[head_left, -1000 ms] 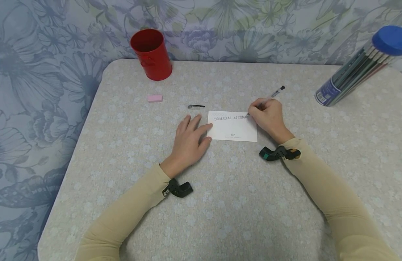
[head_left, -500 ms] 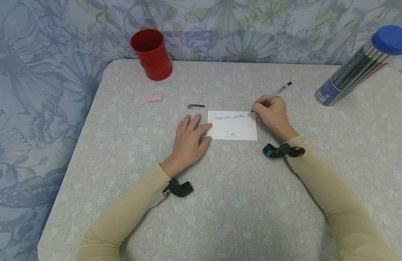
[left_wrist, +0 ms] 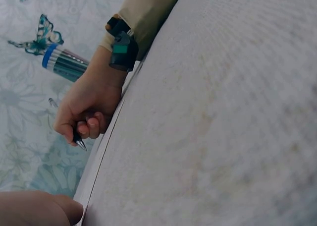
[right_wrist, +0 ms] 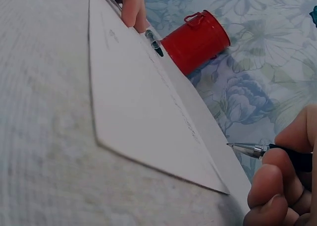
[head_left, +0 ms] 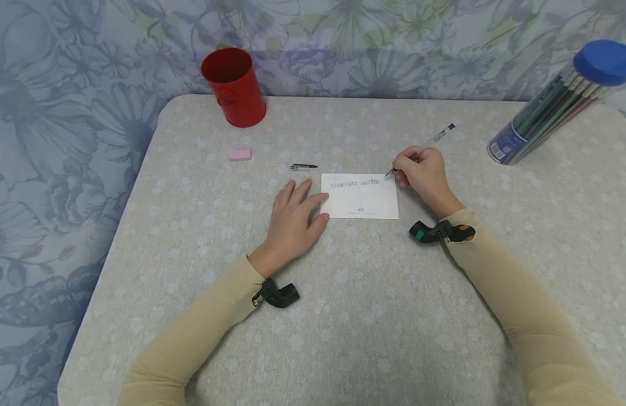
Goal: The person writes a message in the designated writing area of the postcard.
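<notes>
A white card lies on the table, with a line of handwriting along its top and a short mark near its bottom edge. My right hand pinches a clear-barrelled pen, its tip close over the card's upper right corner. In the right wrist view the pen's metal tip points toward the card. My left hand lies spread flat on the table, with the index finger and thumb at the card's left edge. Just beyond that hand lies a black pen cap.
A pink eraser lies at the left, in front of a red metal cup at the table's back edge. At the back right stands a clear tube of pencils with a blue lid. A floral cloth hangs behind the table.
My right hand has shifted slightly right and away from the writing, lifting the pen tip from the line's end. My left hand stays in place.
</notes>
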